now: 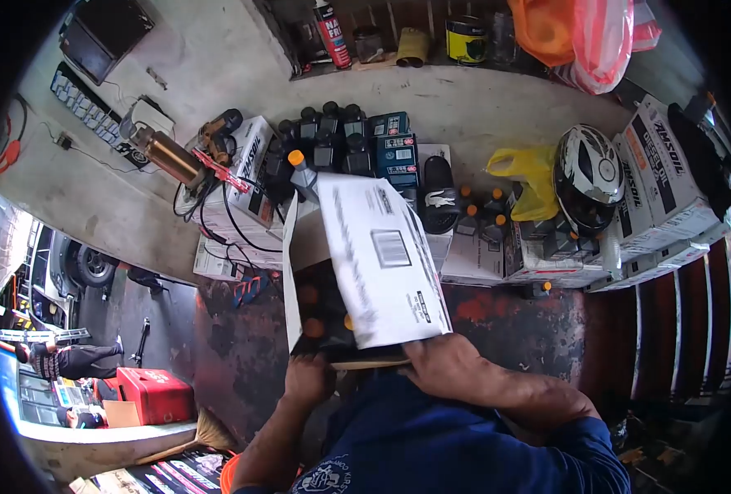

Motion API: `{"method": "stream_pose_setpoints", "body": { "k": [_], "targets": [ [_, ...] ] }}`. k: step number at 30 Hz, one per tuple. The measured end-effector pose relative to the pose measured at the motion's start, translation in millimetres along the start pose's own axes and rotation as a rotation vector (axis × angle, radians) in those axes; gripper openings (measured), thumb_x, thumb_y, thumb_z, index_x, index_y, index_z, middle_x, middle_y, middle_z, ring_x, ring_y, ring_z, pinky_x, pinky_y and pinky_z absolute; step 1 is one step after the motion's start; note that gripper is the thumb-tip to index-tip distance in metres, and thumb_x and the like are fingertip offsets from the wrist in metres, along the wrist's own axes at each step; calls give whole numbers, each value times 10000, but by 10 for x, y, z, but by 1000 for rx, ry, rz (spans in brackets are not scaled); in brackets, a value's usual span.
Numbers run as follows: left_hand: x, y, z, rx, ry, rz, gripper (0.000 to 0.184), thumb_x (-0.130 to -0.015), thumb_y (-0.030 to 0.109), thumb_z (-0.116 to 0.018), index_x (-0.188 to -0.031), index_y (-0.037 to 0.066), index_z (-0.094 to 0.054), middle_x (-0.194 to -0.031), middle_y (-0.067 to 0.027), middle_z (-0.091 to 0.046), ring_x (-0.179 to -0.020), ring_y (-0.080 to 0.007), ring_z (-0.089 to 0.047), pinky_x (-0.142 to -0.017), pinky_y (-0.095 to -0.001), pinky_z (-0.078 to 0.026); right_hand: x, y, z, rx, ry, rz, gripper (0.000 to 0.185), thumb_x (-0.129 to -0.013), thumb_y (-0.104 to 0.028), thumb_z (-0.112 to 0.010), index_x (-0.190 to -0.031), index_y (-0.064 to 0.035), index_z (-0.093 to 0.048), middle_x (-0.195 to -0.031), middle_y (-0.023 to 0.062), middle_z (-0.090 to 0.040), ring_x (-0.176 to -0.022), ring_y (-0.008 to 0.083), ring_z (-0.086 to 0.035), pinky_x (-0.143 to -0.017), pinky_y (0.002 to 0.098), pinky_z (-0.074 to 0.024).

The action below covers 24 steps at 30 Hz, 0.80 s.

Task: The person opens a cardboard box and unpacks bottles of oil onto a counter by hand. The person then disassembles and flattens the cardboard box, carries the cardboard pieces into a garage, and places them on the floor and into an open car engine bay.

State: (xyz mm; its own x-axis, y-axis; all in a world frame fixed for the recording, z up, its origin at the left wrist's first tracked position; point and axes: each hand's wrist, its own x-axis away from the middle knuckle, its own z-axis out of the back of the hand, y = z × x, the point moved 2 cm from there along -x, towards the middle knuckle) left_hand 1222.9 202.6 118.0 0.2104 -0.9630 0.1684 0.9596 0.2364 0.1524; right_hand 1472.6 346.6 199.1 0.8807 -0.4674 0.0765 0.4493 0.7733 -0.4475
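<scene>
Head view. We log one white carton (pixel 394 263), out in front of the person's body, above the dark, red-patched floor (pixel 505 329). Left hand (pixel 309 379) is curled on its near left edge, right hand (pixel 448 368) on its near right corner; both grip the carton, fingertips partly hidden. One broad flap with a barcode stands tilted over the opening.

Contents: bottles (pixel 312 328) with orange caps; we count three caps inside, more perhaps hidden under the flap. A grey bottle (pixel 302 177) with an orange cap shows at the far left corner; in the carton or behind it, we cannot tell.

Beyond, against the wall: black-capped bottles (pixel 330 132), at least six; blue-green boxes (pixel 396 155), at least three, stacked beside them. Right of these, four orange caps on dark bottles (pixel 491 230), near one yellow bag (pixel 530 177) and one helmet (pixel 588 177). Wall recess: one spray can (pixel 332 34), one yellow-labelled tin (pixel 466 41).
</scene>
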Motion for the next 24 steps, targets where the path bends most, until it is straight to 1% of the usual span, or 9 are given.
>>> {"method": "stream_pose_setpoints", "body": {
  "k": [2, 5, 8, 10, 12, 13, 14, 16, 24],
  "targets": [
    [6, 31, 44, -8, 13, 48, 208, -766, 202, -626, -921, 67, -656, -888, -151, -662, -906, -352, -644, -873, -461, -468, 9, 91, 104, -425, -121, -303, 541, -868, -226, -685, -1282, 33, -452, -1059, 216, -669, -973, 372, -667, -789, 445, -556],
    [-24, -21, 5, 20, -80, 39, 196, -758, 215, -643, -899, 79, -656, -886, -140, -662, -906, -335, -648, -868, -474, -468, 226, 457, -196, -1084, 346, -220, 923, -931, -140, -607, -1525, -149, 99, -1248, 281, -560, -953, 347, -686, -766, 391, -581],
    [-77, 157, 109, 39, -32, -82, 177, -750, 227, -660, -870, 97, -653, -860, -128, -655, -881, -319, -653, -816, -499, -476, 321, 761, -236, -1921, 415, -566, 856, -932, -85, -579, -1531, -173, 27, -1205, 274, -590, -975, 337, -680, -768, 377, -580],
    [-90, 278, 121, -120, -52, -195, 166, -743, 239, -668, -848, 112, -647, -827, -108, -648, -862, -304, -659, -775, -519, -481, 284, 850, -140, -1906, 365, -658, 828, -931, -184, -627, -1527, -130, -54, -1165, 284, -606, -985, 324, -679, -757, 379, -584],
    [-104, 332, 72, -107, -2, -217, 157, -744, 236, -666, -844, 117, -645, -820, -97, -644, -839, -300, -664, -749, -510, -493, 183, 894, -53, -418, 277, -439, 745, -903, -364, -661, -1477, -88, -276, -1106, 251, -638, -957, 355, -685, -756, 421, -582],
    [-120, 360, 55, -98, 63, -223, 148, -745, 232, -665, -840, 122, -643, -813, -87, -641, -816, -297, -669, -724, -501, -505, 9, 727, 207, -255, -21, -420, 606, -811, -419, -734, -1259, -45, -569, -1184, 199, -616, -1088, 355, -627, -876, 455, -531],
    [-126, 364, 40, -93, 58, -247, 148, -745, 232, -665, -840, 122, -643, -813, -87, -641, -816, -297, -669, -724, -501, -505, -67, 690, 163, -255, -14, -444, 606, -811, -419, -734, -1259, -45, -569, -1184, 199, -616, -1088, 355, -627, -876, 455, -531],
    [-146, 306, 18, -109, -98, -181, 163, -739, 225, -663, -866, 124, -657, -845, -89, -662, -783, -296, -678, -688, -473, -529, -282, 610, 57, 221, 79, 204, 354, -792, -348, -711, -991, -55, -701, -1294, 136, -563, -1176, 343, -544, -950, 450, -465],
    [-409, 384, 312, 11, -303, -220, 263, -731, 234, -674, -950, 90, -682, -886, -120, -693, -818, -322, -681, -728, -450, -553, -538, 660, -134, 289, -128, 157, 258, -802, -270, -607, -942, -114, -757, -1436, 151, -446, -1153, 307, -505, -898, 393, -447]
  ]
}}
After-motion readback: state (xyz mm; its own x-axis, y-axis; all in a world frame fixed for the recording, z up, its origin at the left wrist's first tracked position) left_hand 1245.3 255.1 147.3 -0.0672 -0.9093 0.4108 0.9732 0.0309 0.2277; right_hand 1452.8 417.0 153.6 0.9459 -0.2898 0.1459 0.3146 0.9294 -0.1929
